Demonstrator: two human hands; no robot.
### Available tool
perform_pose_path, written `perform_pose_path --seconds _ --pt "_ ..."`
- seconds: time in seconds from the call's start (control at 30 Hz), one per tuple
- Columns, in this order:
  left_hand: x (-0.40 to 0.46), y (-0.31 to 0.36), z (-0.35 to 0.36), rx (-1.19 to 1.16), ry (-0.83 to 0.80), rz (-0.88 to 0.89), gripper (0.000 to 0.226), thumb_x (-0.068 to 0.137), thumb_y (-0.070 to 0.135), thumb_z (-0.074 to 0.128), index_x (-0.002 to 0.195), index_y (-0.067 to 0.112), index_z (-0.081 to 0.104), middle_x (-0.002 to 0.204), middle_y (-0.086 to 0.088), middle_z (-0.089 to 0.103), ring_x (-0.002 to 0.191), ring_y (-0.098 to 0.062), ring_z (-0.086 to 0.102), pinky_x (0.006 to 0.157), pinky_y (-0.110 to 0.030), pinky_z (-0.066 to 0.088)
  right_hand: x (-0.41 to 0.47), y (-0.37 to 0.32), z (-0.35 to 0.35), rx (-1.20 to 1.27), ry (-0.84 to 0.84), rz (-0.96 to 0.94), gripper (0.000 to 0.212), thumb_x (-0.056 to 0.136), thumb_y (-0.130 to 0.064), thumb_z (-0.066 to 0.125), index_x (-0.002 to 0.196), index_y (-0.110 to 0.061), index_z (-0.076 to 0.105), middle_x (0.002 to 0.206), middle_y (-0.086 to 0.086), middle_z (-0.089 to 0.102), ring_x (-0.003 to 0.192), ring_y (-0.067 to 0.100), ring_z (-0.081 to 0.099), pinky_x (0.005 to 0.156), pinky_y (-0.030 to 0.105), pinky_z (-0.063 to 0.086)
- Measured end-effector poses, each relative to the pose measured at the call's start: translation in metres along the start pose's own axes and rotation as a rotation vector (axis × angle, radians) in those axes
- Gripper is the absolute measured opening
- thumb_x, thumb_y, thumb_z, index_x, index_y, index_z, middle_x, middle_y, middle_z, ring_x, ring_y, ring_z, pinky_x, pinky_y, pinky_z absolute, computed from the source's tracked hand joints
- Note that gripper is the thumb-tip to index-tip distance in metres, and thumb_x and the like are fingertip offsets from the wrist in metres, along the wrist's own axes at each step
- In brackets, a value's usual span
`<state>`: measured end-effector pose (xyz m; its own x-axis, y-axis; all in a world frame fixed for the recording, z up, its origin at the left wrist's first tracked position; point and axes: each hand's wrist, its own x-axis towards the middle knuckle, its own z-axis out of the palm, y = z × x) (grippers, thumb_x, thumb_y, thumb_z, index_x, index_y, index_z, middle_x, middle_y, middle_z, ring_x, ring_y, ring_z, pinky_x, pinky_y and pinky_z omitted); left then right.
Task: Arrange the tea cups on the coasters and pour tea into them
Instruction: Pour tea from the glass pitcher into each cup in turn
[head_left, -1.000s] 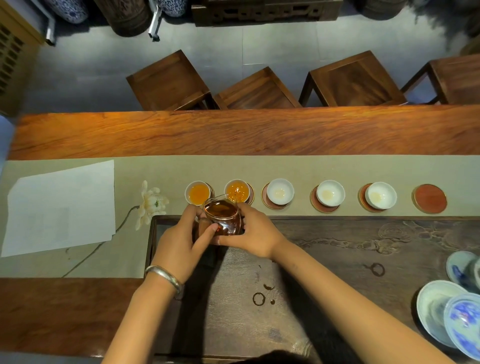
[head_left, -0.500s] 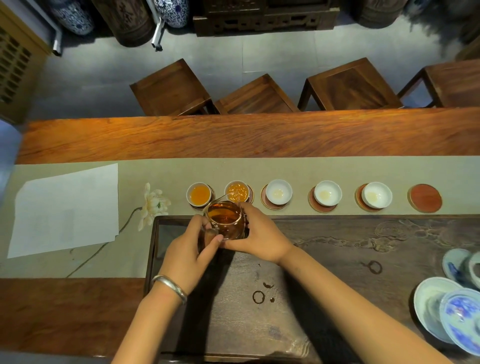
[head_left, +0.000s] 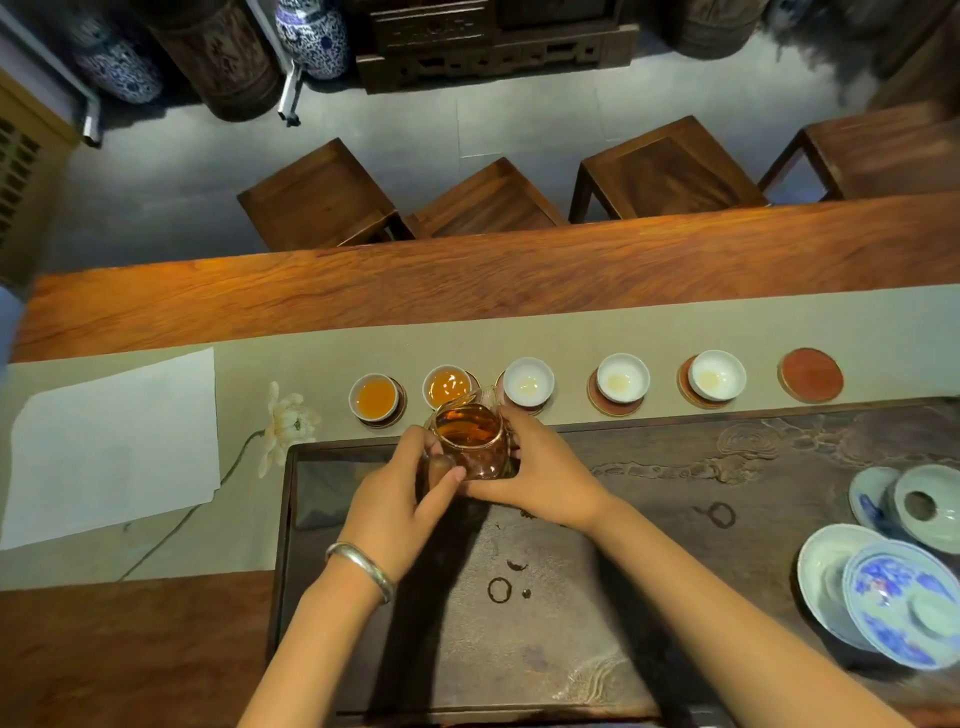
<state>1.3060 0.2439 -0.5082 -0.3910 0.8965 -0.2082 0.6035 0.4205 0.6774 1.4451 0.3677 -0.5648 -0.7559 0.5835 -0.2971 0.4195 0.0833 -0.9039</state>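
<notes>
A glass pitcher (head_left: 470, 441) of amber tea is gripped between my left hand (head_left: 402, 499) and my right hand (head_left: 540, 478), just in front of the cup row. Its spout sits between the second and third cups. The first cup (head_left: 375, 397) and second cup (head_left: 445, 385) hold amber tea. The third cup (head_left: 529, 380), the fourth cup (head_left: 622, 378) and the fifth cup (head_left: 718, 374) look pale inside, nearly empty. Each cup rests on a reddish coaster. At the right end of the row, one bare coaster (head_left: 810, 375) carries no cup.
A dark carved tea tray (head_left: 649, 530) lies under my arms, with wet rings on it. Blue-and-white saucers and lids (head_left: 883, 587) crowd its right end. A white paper sheet (head_left: 114, 452) and a flower (head_left: 285, 421) lie left on the beige runner. Wooden stools stand beyond the table.
The pitcher and both hands have shifted right, from in front of the first two cups toward the third. The second cup's tea looks settled.
</notes>
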Motion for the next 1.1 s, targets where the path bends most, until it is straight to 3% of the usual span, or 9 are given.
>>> perform_pose_path --seconds 0.13,0.27,0.33,0.53,0.83,0.97,1.03,1.1 --pt "0.006 0.005 0.005 0.024 -0.024 0.026 0.020 0.086 0.045 0.053 0.095 0.036 0.038 0.075 0.007 0.063 0.059 -0.003 0.059 0.054 -0.026 0.050 -0.004 0.005 -0.007 0.009 0.019 0.015 0.075 0.069 -0.050 0.088 0.133 -0.030 0.054 0.128 -0.010 0.067 0.118 0.007 0.063 0.103 0.041 0.054" --pt "0.011 0.008 0.008 0.041 -0.038 0.047 0.020 0.086 0.047 0.052 0.094 0.039 0.037 0.074 0.011 0.061 0.065 0.000 0.058 0.049 -0.013 0.040 -0.007 0.009 -0.011 0.018 0.022 0.041 0.077 0.063 -0.062 0.081 0.130 -0.038 0.053 0.123 -0.020 0.066 0.113 -0.002 0.063 0.101 0.031 0.054" --pt "0.014 0.011 0.010 0.035 -0.040 0.048 0.020 0.085 0.049 0.051 0.095 0.042 0.036 0.075 0.013 0.062 0.068 0.002 0.058 0.049 -0.012 0.039 -0.008 0.010 -0.012 0.032 0.017 0.060 0.076 0.060 -0.064 0.080 0.127 -0.045 0.049 0.116 -0.029 0.064 0.110 -0.009 0.062 0.097 0.022 0.052" --pt "0.020 0.013 0.012 0.039 -0.020 0.043 0.019 0.086 0.048 0.053 0.094 0.040 0.037 0.070 0.012 0.062 0.070 0.001 0.058 0.049 -0.015 0.039 -0.003 0.014 -0.016 0.065 0.008 0.103 0.077 0.057 -0.070 0.079 0.123 -0.048 0.048 0.111 -0.033 0.062 0.106 -0.015 0.059 0.091 0.015 0.049" --pt "0.023 0.014 0.015 0.053 0.005 0.047 0.020 0.085 0.047 0.054 0.094 0.037 0.039 0.060 0.009 0.058 0.056 -0.002 0.055 0.044 -0.012 0.033 -0.001 0.020 -0.015 0.114 0.014 0.127 0.057 0.058 -0.063 0.086 0.103 -0.064 0.051 0.108 -0.031 0.067 0.104 -0.010 0.065 0.093 0.026 0.057" --pt "0.024 0.014 0.016 0.043 0.015 0.032 0.021 0.084 0.046 0.055 0.094 0.034 0.041 0.060 0.007 0.059 0.057 -0.005 0.056 0.043 -0.014 0.035 -0.001 0.018 -0.016 0.127 0.005 0.121 0.056 0.059 -0.063 0.086 0.098 -0.078 0.049 0.104 -0.043 0.065 0.102 -0.014 0.064 0.091 0.022 0.056" --pt "0.025 0.015 0.017 0.029 0.015 0.028 0.022 0.083 0.048 0.055 0.094 0.035 0.040 0.059 0.006 0.059 0.058 -0.002 0.056 0.047 -0.012 0.039 -0.002 0.018 -0.016 0.124 0.009 0.127 0.057 0.059 -0.064 0.086 0.101 -0.075 0.049 0.104 -0.043 0.065 0.102 -0.014 0.064 0.090 0.019 0.055" --pt "0.026 0.015 0.017 0.031 0.013 0.028 0.022 0.084 0.047 0.055 0.094 0.034 0.041 0.058 0.006 0.058 0.057 0.001 0.056 0.049 -0.009 0.038 -0.002 0.020 -0.016 0.129 0.018 0.140 0.062 0.058 -0.066 0.086 0.110 -0.062 0.052 0.110 -0.031 0.068 0.104 -0.008 0.066 0.092 0.023 0.056"
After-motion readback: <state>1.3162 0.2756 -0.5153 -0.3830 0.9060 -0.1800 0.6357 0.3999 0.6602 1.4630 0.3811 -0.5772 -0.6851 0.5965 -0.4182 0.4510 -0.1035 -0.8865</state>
